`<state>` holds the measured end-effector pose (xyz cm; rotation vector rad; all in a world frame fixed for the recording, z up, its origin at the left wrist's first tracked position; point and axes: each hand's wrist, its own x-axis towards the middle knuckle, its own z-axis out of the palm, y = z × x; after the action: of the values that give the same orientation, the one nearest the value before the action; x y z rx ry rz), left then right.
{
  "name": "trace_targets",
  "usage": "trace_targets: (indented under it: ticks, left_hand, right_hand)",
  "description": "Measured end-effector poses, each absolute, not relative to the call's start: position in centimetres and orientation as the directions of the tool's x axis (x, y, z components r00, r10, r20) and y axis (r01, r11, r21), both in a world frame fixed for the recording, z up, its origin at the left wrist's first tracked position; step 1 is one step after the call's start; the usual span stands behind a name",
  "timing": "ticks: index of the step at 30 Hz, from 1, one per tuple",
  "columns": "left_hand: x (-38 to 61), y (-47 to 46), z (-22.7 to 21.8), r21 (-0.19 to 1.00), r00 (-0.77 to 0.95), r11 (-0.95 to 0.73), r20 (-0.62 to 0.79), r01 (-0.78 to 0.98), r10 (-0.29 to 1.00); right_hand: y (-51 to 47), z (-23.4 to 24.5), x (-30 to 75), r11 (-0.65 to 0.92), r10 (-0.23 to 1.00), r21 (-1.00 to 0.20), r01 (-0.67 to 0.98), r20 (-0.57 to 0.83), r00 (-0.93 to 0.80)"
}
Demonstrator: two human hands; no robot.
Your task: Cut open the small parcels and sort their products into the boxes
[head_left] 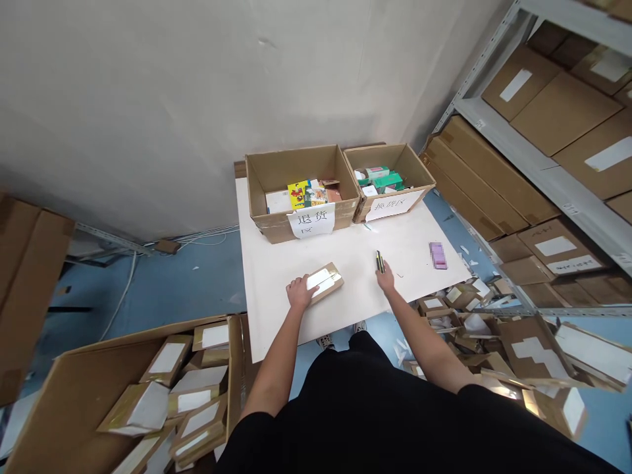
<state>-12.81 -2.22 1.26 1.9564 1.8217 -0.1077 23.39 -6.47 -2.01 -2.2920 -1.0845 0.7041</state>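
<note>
A small brown parcel with a white label lies on the white table. My left hand rests on its left end, fingers curled on it. My right hand lies on the table to the right, touching a black and yellow utility knife, with the fingers closing on its near end. A small purple item lies further right.
Two open labelled cartons stand at the table's far edge: the left one holds colourful boxes, the right one green boxes. A large carton of parcels sits low left. Opened packaging litters the floor right. Shelving holds cartons.
</note>
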Motion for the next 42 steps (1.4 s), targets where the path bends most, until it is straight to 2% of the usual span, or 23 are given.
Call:
trace_targets:
  ticks: [1,4,6,8,12,15,19,23,26,29,34,37,42]
  left_hand:
    - [-12.5,-2.3,1.2,0.267,0.097,0.003,-0.362,0.964,0.927]
    - [-11.1,-2.8,1.0,0.223,0.074,0.009,-0.362,0.975,0.929]
    - [-10.0,-3.3,0.9,0.191,0.068,0.0,-0.349,0.982,0.935]
    - [-9.0,-3.8,0.9,0.173,0.059,0.001,-0.338,0.985,0.939]
    - [-8.4,-4.0,1.3,0.21,0.037,0.037,-0.34,0.977,0.94]
    - [-9.1,-3.2,1.6,0.308,0.039,0.099,-0.412,0.946,0.91]
    - [-10.2,-2.6,1.6,0.458,0.066,0.189,-0.485,0.869,0.872]
    - [-10.0,-3.6,0.9,0.525,0.103,0.199,-0.491,0.828,0.865]
    - [-9.7,-4.6,0.5,0.535,0.08,0.228,-0.492,0.813,0.867]
    - [-9.6,-5.1,0.3,0.566,0.028,0.278,-0.471,0.776,0.882]
    - [-8.7,-5.0,0.1,0.582,-0.02,0.331,-0.474,0.743,0.88]
    - [-8.3,-4.9,0.1,0.555,-0.062,0.363,-0.486,0.749,0.872]
    - [-9.2,-4.9,0.3,0.551,-0.074,0.373,-0.488,0.747,0.87]
  right_hand:
    - [-6.7,-2.1,21.6,-0.516,0.834,-0.651,0.558,-0.233,0.499]
    - [-8.4,-2.7,14.7,-0.22,0.975,-0.741,0.635,-0.182,0.126]
    - [-9.4,-2.9,10.4,-0.109,0.977,-0.73,0.675,-0.205,-0.064]
    - [-9.9,-2.7,7.7,-0.096,0.951,-0.665,0.74,-0.281,-0.13]
    - [-9.0,-1.1,7.1,-0.153,0.904,-0.478,0.865,-0.422,-0.073]
    - [-7.7,0.4,8.7,-0.175,0.877,-0.385,0.906,-0.479,-0.034]
    - [-6.7,1.2,8.9,-0.235,0.852,-0.346,0.909,-0.523,0.021]
    - [-6.5,0.3,6.8,-0.348,0.837,-0.339,0.874,-0.533,0.126]
    - [-6.7,-0.7,6.3,-0.403,0.868,-0.422,0.812,-0.459,0.192]
    - [-6.9,-1.4,7.7,-0.386,0.911,-0.576,0.721,-0.361,0.199]
    - [-6.8,-1.7,10.9,-0.333,0.943,-0.764,0.552,-0.278,0.183]
    - [-6.6,-1.6,11.9,-0.354,0.935,-0.842,0.408,-0.307,0.178]
    - [-7.0,-1.5,13.0,-0.418,0.906,-0.895,0.158,-0.396,0.15]
